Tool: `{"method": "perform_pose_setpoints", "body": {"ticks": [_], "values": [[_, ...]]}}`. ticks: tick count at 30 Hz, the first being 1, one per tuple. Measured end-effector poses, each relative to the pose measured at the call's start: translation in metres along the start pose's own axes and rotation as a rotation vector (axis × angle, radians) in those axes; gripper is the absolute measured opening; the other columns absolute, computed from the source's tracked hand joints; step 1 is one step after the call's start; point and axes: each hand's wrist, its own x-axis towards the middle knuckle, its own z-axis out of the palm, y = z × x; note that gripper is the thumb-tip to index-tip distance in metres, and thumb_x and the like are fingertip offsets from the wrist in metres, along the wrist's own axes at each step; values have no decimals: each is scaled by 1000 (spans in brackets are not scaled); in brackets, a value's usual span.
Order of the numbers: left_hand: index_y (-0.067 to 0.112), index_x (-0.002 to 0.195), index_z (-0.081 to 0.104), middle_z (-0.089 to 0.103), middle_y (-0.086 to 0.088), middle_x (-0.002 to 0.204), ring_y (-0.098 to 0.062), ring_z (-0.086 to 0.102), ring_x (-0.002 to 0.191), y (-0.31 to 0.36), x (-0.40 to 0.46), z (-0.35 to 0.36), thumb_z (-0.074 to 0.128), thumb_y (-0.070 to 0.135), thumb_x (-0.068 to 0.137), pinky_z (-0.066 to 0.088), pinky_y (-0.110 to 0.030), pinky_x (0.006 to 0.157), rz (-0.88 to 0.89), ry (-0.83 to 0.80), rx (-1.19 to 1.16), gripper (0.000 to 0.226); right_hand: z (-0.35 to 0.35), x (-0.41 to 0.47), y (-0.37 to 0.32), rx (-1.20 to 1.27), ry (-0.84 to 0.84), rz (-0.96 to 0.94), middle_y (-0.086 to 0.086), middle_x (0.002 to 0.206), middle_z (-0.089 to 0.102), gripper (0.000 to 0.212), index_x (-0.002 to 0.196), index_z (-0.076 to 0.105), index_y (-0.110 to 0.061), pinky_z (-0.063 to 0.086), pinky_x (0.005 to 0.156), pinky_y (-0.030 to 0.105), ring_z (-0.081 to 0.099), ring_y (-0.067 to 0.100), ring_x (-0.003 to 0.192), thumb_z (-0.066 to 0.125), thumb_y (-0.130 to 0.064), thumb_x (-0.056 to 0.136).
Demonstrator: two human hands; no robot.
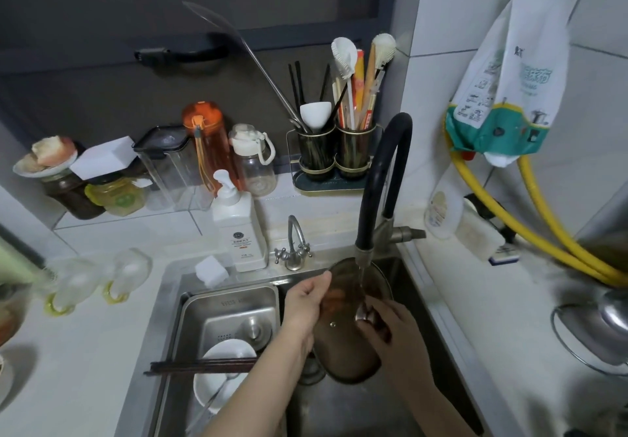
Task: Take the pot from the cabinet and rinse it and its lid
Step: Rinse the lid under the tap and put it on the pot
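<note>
Rinsing looks to be the step in hand: in the head view, the only one, the lid (346,331) is held tilted over the sink (401,276), its upper part under the tap (380,178), from which a thin stream runs onto the glass. The left hand (306,307) grips the lid's left rim, fingers curled behind the edge and thumb along it. The right hand (387,324) lies on the lid's face with fingers bent against the glass near the middle; whether it pinches anything or only rubs I cannot tell. The pot itself I cannot make out for certain; a steel vessel sits at the right edge of the desk (509,300), but it is cut off.

The lid seems to be glass with a metal rim and a small screw at the centre, so I judge it stiff, fairly heavy for its size, breakable, and slippery when wet. The rim is the safest place to hold it, or the knob on the far side, which is hidden.

A steel basin (231,314) sits in the left part of the sink, with a white bowl (221,378) and dark chopsticks (200,367) lying across it. A soap bottle (238,229) and a sponge (211,271) stand at the sink's back edge. Further back are jars, an orange bottle (207,144) and a utensil holder (336,151) against a dark window. White tiles cover the right wall, where a yellow hose (530,232) and a bag (509,96) hang.
</note>
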Motion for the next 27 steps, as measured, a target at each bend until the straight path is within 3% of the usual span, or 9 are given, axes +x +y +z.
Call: {"method": "perform_pose_setpoints", "body": {"ticks": [4,8,11,13,17,19,21,24,27], "values": [[3,89,72,73,-19,88,-24,68,70,-3,6,13,63,16,88,57,-36,75,7,-68,56,16,-6,-2,8,18,-18,106,-8,117,55,42,124,56,-28,38,90,20,52,12,108,64,-19,84],[9,97,67,74,1,76,-11,67,67,-2,3,23,54,3,92,55,-19,63,95,-220,205,16,-17,5,5,113,-2,228,-11,98,63,25,115,58,-27,37,75,10,59,4,92,57,-27,90],[25,117,52,68,6,96,0,67,81,-4,-7,20,53,-1,91,54,-15,76,142,-284,290,37,-25,11,1,164,-33,306,-7,89,58,30,120,57,-22,31,67,8,51,3,79,56,-27,91],[30,137,38,63,5,119,-2,63,104,-11,-11,11,61,6,88,50,-22,94,153,-380,363,59,-27,13,5,173,-73,333,-2,97,63,34,121,58,-18,38,76,17,55,10,88,57,-29,90],[47,134,38,35,10,143,3,36,131,-7,-16,-10,63,29,87,32,-7,101,283,-445,664,56,-30,15,9,300,-175,330,2,97,72,20,104,70,-20,52,89,37,66,18,92,57,-26,89],[63,124,39,10,8,153,-5,8,143,-3,-9,-23,64,43,84,21,-22,113,353,-455,851,52,-32,16,4,362,-243,320,5,91,73,18,97,72,-20,53,83,35,67,21,88,56,-21,90],[67,118,40,2,13,154,-4,-3,141,1,-4,-32,63,46,83,14,-30,116,360,-477,930,47,-27,16,5,448,-280,376,12,91,72,18,100,71,-13,54,78,39,67,26,85,57,-17,90],[52,111,50,36,7,143,-6,27,137,3,2,-35,64,43,83,24,-17,111,396,-466,909,32,-20,16,8,564,-322,503,15,87,69,23,106,67,-2,54,65,33,65,25,76,56,-15,91],[34,89,58,58,7,97,10,54,90,0,3,-24,66,25,85,38,-3,82,416,-378,846,12,-16,15,15,597,-383,582,20,100,68,22,107,66,-5,53,71,34,65,30,88,55,-16,91]]}}
